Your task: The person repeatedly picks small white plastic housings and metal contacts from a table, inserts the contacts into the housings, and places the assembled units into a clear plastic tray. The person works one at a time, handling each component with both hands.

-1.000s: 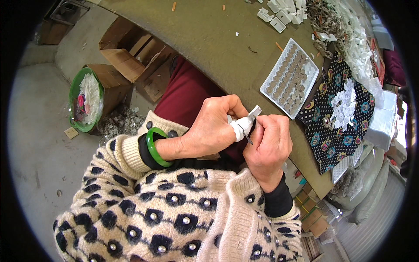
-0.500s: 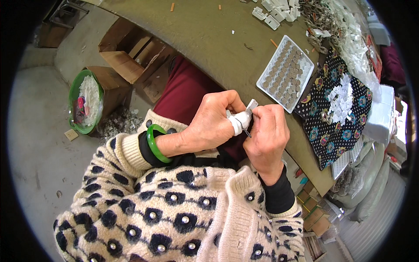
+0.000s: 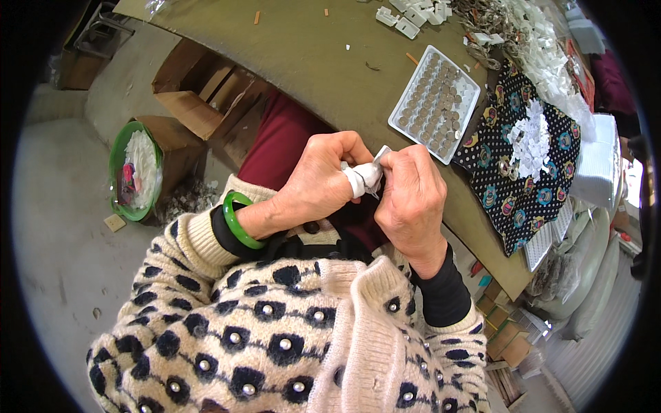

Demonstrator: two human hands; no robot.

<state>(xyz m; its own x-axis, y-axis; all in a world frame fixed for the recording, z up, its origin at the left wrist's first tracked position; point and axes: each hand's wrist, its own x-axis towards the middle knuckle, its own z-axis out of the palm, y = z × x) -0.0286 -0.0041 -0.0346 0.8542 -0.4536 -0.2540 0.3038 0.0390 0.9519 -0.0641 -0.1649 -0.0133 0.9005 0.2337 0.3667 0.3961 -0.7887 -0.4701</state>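
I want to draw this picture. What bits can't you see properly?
- Small white piece, head view: mostly covered by the left hand and right hand; its shape is unclear.
- Round pieces in the white tray: too small to identify.
- Pile of white parts: cut off by the top edge.

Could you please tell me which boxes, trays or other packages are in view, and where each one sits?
White compartment tray: on the table, rectangular, filled with small round parts.
Open cardboard boxes: brown, on the floor under the table's edge.
Green basket: round, on the floor at left, holding white scraps.
Small cartons: stacked at lower right.
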